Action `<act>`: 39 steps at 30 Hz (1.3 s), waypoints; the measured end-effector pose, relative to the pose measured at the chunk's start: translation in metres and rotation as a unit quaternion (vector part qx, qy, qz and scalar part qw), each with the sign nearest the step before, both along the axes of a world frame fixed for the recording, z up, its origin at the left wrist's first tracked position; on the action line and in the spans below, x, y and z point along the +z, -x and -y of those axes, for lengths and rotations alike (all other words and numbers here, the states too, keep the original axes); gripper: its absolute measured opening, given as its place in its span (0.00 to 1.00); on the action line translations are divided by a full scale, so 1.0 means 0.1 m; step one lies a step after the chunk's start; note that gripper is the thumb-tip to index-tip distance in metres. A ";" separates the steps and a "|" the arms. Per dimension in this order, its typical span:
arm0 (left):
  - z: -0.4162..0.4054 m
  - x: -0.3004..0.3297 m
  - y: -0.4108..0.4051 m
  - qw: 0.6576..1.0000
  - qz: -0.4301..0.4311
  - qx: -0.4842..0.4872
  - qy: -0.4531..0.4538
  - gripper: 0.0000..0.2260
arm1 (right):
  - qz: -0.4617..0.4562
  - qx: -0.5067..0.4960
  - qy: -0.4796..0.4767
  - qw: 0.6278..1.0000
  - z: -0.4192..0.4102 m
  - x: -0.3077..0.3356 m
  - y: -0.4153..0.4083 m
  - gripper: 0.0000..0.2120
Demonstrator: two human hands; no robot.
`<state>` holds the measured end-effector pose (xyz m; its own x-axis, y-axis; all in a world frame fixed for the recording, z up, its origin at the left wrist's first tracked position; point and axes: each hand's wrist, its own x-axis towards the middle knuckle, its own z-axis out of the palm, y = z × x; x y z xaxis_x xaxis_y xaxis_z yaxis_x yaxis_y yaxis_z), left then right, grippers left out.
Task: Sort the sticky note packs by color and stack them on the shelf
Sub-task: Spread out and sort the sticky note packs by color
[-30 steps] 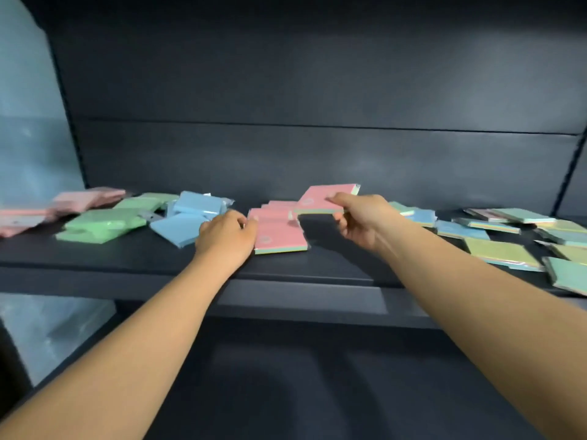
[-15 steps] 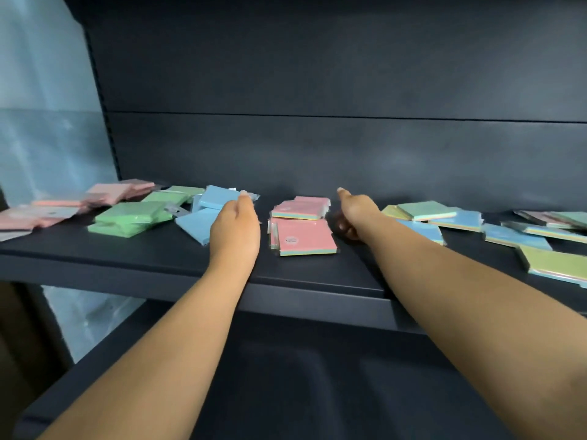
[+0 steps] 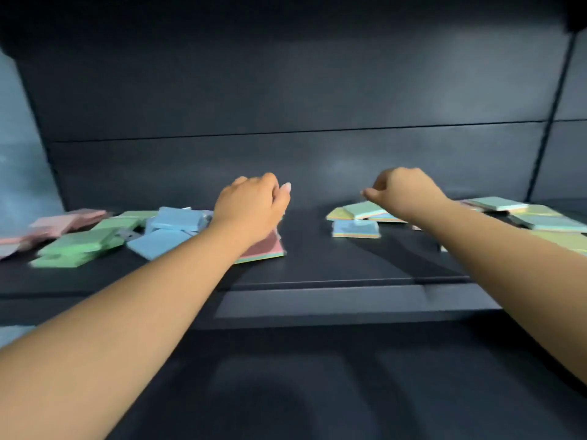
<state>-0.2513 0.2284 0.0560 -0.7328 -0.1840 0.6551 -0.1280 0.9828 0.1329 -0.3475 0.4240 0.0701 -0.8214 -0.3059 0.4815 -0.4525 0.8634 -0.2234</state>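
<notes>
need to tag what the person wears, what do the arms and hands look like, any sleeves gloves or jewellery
Both forearms are bare as far as the picture shows, with no sleeve in sight. The left hand and right hand wear no gloves, and no watch, bracelet or ring shows. A pale fingernail shows on the left hand. The picture is blurred, so small details could be missed.

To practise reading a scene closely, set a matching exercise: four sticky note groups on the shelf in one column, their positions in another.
Things:
1. pink packs
2. green packs
3. red-topped pack
4. lone blue-topped pack

Positions:
A. under the left hand
B. far left
C. below the right hand
D. between pink and blue packs

Pairs: 1-B, 2-D, 3-A, 4-C
</notes>
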 end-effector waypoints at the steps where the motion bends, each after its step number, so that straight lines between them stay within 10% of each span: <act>1: -0.10 0.06 0.07 0.999 -0.003 -0.020 0.045 0.14 | -0.017 -0.016 -0.007 1.000 -0.17 0.04 -0.01 0.18; 14: -1.70 0.17 1.17 0.970 0.001 -0.163 0.182 0.15 | -0.092 -0.124 -0.076 0.985 -2.32 0.13 0.79 0.16; 39: -3.03 -0.11 3.10 0.932 0.324 -0.029 -0.158 0.27 | 0.312 0.054 0.041 0.947 -2.99 -0.33 2.47 0.33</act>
